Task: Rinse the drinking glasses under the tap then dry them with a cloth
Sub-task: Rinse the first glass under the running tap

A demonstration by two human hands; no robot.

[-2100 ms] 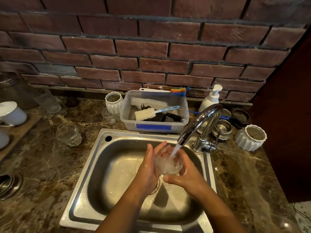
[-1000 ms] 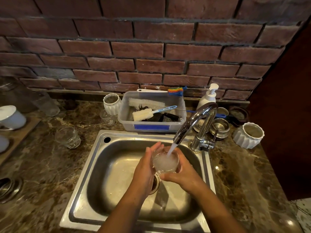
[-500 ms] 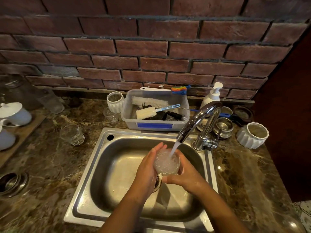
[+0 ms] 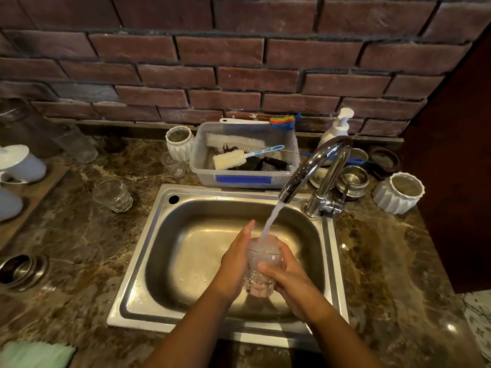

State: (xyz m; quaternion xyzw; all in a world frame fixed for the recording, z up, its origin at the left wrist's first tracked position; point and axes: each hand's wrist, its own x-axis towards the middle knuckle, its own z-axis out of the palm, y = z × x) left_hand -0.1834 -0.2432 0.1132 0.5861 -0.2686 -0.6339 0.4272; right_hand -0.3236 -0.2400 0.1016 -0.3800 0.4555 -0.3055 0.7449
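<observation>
- Worktop (image 4: 79, 235): brown marbled stone, with a brick wall behind it.
- Sink (image 4: 132, 288): steel, set into the worktop, and both hands are over the basin.
- Tub (image 4: 244, 179): clear plastic, behind the sink, with brushes inside.
- Tap (image 4: 313, 171): chrome gooseneck at the sink's back right corner. It is running, and the water stream (image 4: 271, 221) falls into the held glass.
- Left hand (image 4: 233, 264): grip apart, fingers straight and pointing away from the person. The palm lies flat against the glass's left side.
- Right hand (image 4: 289, 282): grip clamped on the glass, thumb across the near face and fingers curled round the far right side.
- Cloth (image 4: 34, 354): pale green, at the bottom left edge, partly out of frame.
- Glass (image 4: 261, 264): held between both hands above the basin, under the spout. It is a clear tumbler with a cut, knobbly pattern on the lower body, and the top is white with churning water.
- Glass orientation: long axis roughly vertical, mouth up toward the stream, base down toward the sink floor.
- Second glass (image 4: 113, 195): stands on the worktop left of the sink, well apart from the hands.
- Small glass (image 4: 172, 164): stands just left of the tub.
</observation>
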